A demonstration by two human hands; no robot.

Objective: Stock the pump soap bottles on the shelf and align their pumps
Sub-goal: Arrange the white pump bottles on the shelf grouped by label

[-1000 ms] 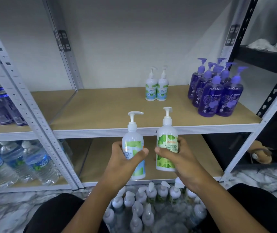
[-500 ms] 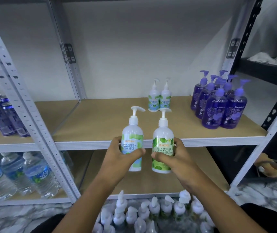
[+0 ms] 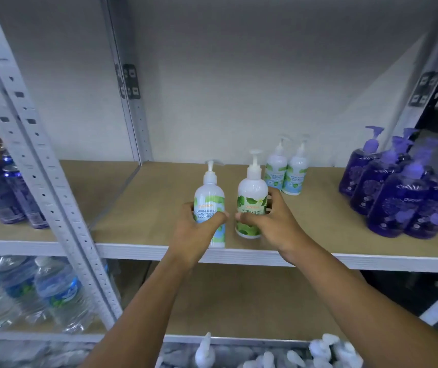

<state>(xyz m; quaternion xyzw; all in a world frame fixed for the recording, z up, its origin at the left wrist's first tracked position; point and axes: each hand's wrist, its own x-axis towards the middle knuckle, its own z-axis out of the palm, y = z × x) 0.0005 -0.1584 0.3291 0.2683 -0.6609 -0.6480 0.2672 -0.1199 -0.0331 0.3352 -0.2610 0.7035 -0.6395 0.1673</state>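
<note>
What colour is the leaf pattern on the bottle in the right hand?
Green leaves on a white bottle, seen in the head view.

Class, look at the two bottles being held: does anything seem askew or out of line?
Yes: the pumps disagree. The left bottle in the left hand has its spout pointing right; the right bottle in the right hand has its spout along the line of sight. Nothing spilled.

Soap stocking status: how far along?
Done: two white pump bottles stand rearmost on the wooden shelf, purple pump bottles at right. In hand: left hand grips a mint-labelled white bottle, right hand a leaf-labelled bottle, at its front. Left: a cluster of white bottles below.
</note>
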